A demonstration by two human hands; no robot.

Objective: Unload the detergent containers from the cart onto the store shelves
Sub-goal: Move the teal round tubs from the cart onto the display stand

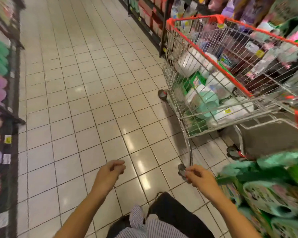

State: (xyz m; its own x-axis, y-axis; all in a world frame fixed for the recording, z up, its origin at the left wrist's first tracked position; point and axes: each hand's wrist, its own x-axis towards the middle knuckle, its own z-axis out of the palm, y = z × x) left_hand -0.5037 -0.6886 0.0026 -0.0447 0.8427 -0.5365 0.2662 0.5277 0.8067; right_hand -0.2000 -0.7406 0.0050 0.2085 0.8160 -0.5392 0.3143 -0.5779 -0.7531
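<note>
The left hand and right hand are loosely curled over the floor, holding nothing; the cart stands right, containers inside.

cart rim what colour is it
Red-orange, seen best in the head view on the cart rim.

Left hand, right hand loosely curled, empty; cart at right holds detergent containers.
</note>
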